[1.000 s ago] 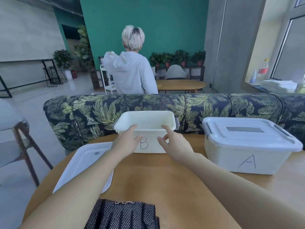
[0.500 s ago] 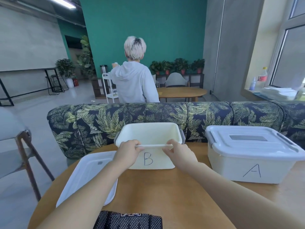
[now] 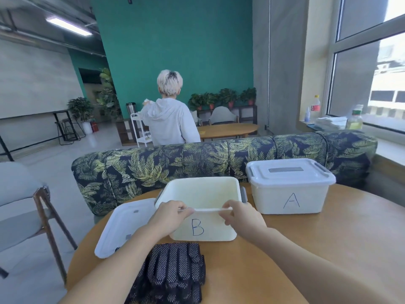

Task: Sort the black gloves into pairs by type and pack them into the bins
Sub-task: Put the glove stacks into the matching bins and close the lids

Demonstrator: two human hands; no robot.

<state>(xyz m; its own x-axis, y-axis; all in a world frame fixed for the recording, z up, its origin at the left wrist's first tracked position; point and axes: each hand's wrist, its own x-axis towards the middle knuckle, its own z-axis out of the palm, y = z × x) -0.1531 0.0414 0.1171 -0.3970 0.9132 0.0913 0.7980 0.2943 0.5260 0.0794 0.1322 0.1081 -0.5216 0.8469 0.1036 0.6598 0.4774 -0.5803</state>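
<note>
Both hands, left hand and right hand, grip the near rim of open bin B, now pulled closer to the black gloves, ready for packing.

Bright daylight from window at right, ceiling light on, wide-angle bending at edges, mild softness

Bin B open-topped — bin A lidded, close right; lid left.
</note>
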